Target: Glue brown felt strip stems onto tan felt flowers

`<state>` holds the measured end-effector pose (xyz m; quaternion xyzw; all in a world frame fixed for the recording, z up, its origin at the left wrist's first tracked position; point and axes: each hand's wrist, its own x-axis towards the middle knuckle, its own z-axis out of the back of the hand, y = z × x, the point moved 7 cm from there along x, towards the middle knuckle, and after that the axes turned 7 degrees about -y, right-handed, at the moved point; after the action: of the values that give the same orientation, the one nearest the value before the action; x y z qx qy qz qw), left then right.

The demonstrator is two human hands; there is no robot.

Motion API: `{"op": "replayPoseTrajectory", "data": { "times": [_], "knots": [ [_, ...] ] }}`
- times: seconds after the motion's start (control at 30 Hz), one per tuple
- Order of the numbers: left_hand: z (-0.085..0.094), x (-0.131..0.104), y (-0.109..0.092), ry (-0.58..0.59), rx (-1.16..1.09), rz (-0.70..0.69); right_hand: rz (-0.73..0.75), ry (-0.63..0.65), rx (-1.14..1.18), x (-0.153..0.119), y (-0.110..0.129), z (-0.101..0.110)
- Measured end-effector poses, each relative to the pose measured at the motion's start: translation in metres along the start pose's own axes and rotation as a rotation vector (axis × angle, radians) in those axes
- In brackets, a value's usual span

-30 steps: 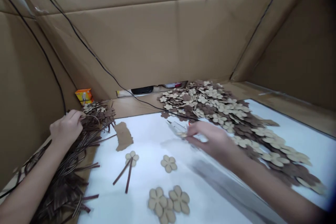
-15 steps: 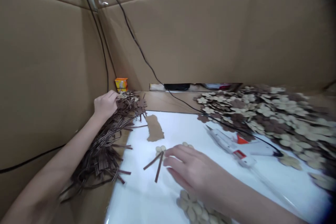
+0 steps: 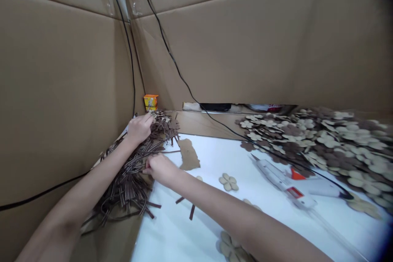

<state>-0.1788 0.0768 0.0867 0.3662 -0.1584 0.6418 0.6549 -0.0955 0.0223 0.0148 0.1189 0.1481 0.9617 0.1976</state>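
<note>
My left hand (image 3: 139, 129) reaches to the far end of a heap of thin brown strips (image 3: 127, 188), beside small flower pieces (image 3: 167, 119). Its fingers are closed, and what they hold is hidden. At the heap's right edge my right hand (image 3: 159, 168) pinches among the strips; I cannot make out what lies between its fingertips. A beige flower (image 3: 229, 181) lies on the white board (image 3: 172, 229). Under my right forearm, two strip ends (image 3: 192, 212) stick out from a mostly covered flower. More beige flowers (image 3: 229, 247) lie stacked nearer me, partly hidden by the arm.
A glue gun (image 3: 285, 184) lies on the board's right side, its black cable (image 3: 221, 122) crossing up the cardboard wall (image 3: 245, 49). Behind it spreads a large pile of beige and brown flowers (image 3: 325, 139). A torn cardboard piece (image 3: 188, 154) and an orange-yellow box (image 3: 151, 102) are farther back.
My right hand has moved left from the flower with two strips to the strip heap. My left hand stays at the heap's far end. The view has shifted slightly.
</note>
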Motion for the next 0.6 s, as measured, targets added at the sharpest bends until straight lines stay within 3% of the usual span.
{"op": "replayPoseTrajectory", "data": {
  "times": [0.33,0.5,0.6],
  "knots": [
    [-0.036,0.025,0.014,-0.030,-0.091,0.011,-0.037,-0.011,0.101,-0.010,-0.001,0.005],
    [-0.049,0.024,0.021,0.063,-0.228,-0.043,0.001,-0.188,0.140,-0.018,-0.005,0.032],
    [-0.046,0.017,0.031,0.103,-0.310,-0.046,0.036,-0.273,0.177,-0.029,-0.010,0.049]
  ]
}}
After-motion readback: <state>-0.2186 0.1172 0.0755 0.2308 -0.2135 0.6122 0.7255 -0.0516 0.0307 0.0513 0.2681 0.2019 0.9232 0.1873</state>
